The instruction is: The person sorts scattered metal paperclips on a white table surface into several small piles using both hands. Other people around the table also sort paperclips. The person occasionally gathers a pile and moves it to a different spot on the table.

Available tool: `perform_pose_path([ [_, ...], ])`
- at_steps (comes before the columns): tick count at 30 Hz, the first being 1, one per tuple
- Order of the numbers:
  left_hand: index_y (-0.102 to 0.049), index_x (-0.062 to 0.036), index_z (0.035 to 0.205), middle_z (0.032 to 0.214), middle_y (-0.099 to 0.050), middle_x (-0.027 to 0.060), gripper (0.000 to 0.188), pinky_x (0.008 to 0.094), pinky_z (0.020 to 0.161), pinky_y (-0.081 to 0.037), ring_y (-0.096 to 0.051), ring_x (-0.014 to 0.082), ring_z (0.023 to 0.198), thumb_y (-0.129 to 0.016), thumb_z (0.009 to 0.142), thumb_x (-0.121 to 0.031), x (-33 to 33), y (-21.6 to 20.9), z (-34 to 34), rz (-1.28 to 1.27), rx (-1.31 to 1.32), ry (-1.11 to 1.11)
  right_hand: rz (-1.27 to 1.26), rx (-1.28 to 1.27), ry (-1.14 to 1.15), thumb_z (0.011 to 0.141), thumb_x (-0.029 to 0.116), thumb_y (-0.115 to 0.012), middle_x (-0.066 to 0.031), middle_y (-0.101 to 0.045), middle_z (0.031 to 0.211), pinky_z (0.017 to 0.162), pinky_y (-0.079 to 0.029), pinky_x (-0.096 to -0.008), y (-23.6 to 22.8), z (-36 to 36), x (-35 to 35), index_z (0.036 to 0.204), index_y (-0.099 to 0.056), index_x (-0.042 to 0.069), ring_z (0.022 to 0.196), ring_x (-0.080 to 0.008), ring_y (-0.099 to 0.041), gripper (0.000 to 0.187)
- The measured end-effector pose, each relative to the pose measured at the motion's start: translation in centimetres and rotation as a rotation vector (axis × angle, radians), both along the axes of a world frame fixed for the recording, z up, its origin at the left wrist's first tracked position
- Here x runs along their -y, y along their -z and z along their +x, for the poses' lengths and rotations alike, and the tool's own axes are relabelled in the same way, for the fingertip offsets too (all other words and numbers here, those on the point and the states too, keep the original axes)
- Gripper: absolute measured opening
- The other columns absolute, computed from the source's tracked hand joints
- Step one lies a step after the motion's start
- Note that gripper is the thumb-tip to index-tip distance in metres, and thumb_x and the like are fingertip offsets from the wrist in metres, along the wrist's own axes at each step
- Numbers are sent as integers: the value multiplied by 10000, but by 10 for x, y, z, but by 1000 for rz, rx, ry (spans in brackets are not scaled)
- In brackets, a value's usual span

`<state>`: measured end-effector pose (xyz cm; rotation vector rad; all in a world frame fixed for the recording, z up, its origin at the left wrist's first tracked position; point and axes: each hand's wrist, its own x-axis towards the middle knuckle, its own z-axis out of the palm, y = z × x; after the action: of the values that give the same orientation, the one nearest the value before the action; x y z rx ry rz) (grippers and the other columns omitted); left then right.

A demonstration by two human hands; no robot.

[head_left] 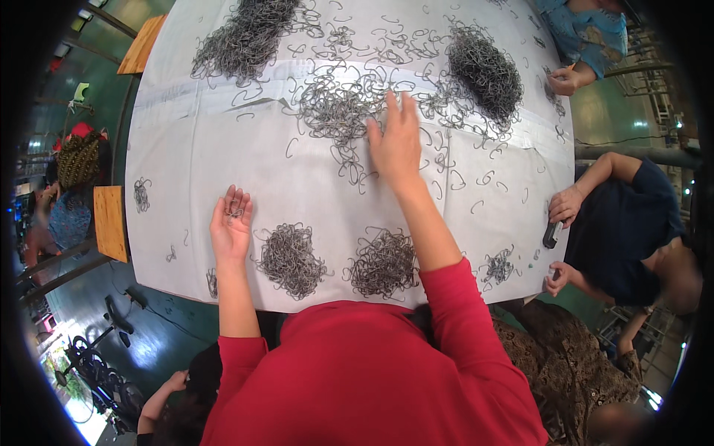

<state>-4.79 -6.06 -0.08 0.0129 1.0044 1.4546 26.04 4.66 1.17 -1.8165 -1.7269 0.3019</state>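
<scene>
Small dark metal wire hooks, S- or C-shaped, lie across the white-covered table (pixel 178 238). My left hand (pixel 232 227) is turned palm up at the left, fingers slightly curled, with a few wire hooks (pixel 236 213) resting in it. Stretched forward, my right hand (pixel 396 145) has its fingers apart at the edge of a loose spread of hooks (pixel 331 108); whether its fingertips touch any cannot be made out. Close to my body are two rounded piles, a left pile (pixel 291 260) and a right pile (pixel 384 262).
Larger heaps of hooks stand at the far left (pixel 249 37) and far right (pixel 485 74). A small cluster (pixel 498 266) lies near right. At the right edge a person in dark clothing holds a black object (pixel 552 234); another person's hand (pixel 565 80) rests farther back. Wooden stools (pixel 110 223) stand left.
</scene>
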Motion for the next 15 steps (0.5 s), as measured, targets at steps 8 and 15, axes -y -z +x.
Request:
perform_pose_path([
  [8,-513,36,1191,1094,-571,116,340,341,918,-498,-563,222,1045,-453,964,-210,0,3,-3,-14,-5,5,-128,143,6,867,361,-577,-229,-282,1442,1093,-155,-556,8,18,-33,1371,-366,54,1353,-447,-186,626],
  [15,-512,37,1193,1097,-576,120,341,336,901,-510,-569,225,1041,-451,965,-209,1,5,-5,8,24,13,-385,294,106,886,393,-537,-203,-258,1468,1055,-140,-628,-10,22,9,1379,-350,46,1373,-402,-167,632],
])
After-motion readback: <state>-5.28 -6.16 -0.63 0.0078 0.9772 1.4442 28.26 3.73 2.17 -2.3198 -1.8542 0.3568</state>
